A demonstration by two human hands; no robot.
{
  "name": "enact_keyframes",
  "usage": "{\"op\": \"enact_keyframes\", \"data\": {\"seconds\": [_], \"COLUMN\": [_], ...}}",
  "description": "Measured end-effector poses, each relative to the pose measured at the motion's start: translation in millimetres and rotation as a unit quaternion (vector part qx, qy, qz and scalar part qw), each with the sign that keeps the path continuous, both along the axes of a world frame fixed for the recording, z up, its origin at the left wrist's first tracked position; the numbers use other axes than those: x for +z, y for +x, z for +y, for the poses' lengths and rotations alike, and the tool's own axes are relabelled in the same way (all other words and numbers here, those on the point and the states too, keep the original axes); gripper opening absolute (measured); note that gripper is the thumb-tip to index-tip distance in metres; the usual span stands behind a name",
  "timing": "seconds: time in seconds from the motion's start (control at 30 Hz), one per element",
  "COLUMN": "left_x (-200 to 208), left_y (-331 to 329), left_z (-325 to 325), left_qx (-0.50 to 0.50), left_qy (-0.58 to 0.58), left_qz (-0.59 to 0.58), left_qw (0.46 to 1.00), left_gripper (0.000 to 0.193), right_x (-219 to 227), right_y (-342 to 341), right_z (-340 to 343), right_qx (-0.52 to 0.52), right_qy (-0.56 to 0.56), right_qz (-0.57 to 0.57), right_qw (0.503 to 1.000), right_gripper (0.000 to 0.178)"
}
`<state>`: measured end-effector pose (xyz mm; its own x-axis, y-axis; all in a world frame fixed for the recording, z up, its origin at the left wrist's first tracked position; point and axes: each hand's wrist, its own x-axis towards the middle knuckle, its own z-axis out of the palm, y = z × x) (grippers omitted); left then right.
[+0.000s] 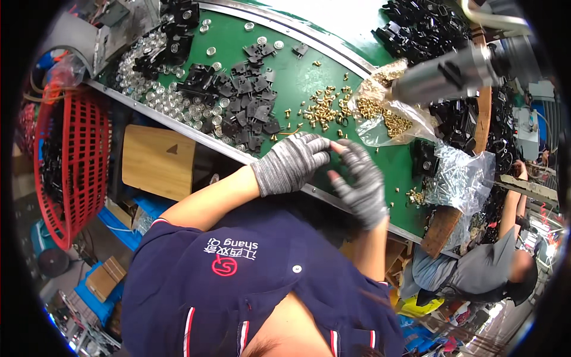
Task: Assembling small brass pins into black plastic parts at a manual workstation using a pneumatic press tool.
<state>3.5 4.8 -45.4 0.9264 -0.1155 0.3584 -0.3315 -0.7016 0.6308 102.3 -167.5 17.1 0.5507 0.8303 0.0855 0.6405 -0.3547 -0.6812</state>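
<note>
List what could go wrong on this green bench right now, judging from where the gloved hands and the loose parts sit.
1. The brass screws lie loose and scattered beside the left hand; a sweep of the glove might knock some off the bench edge.
2. The open clear bag of brass parts lies on its side and may spill more.
3. Both hands meet at the fingertips, right hand included; thick gloves may fumble something small.
</note>
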Motion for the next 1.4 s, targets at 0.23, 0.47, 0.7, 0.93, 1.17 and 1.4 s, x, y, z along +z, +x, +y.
{"op": "enact_keyframes", "data": {"seconds": [0.23, 0.47, 0.7, 0.93, 1.17, 1.4], "left_x": [71, 100, 98, 136, 63, 56], "left_y": [-5, -18, 18, -2, 12, 14], "left_z": [76, 245, 277, 181, 28, 12], "left_qx": [0.123, 0.440, 0.318, 0.162, 0.107, 0.108], "left_qy": [0.028, 0.252, 0.373, -0.420, -0.305, -0.534], "left_qz": [-0.094, 0.132, 0.310, -0.081, -0.126, 0.000], "left_qw": [0.987, 0.852, 0.815, 0.889, 0.938, 0.839], "left_gripper": [0.019, 0.035, 0.040, 0.022, 0.019, 0.041], "right_x": [-39, -35, -36, -32, -28, -26], "right_y": [-20, -15, -10, -4, 1, -28], "right_z": [11, 16, 18, 8, 37, 24], "right_qx": [-0.060, -0.045, -0.053, -0.172, -0.217, -0.250], "right_qy": [0.005, 0.000, 0.008, 0.237, 0.412, 0.446], "right_qz": [-0.028, -0.038, -0.043, 0.476, 0.635, 0.552], "right_qw": [0.998, 0.998, 0.998, 0.829, 0.617, 0.659], "right_gripper": [0.041, 0.037, 0.037, 0.029, 0.030, 0.031]}}
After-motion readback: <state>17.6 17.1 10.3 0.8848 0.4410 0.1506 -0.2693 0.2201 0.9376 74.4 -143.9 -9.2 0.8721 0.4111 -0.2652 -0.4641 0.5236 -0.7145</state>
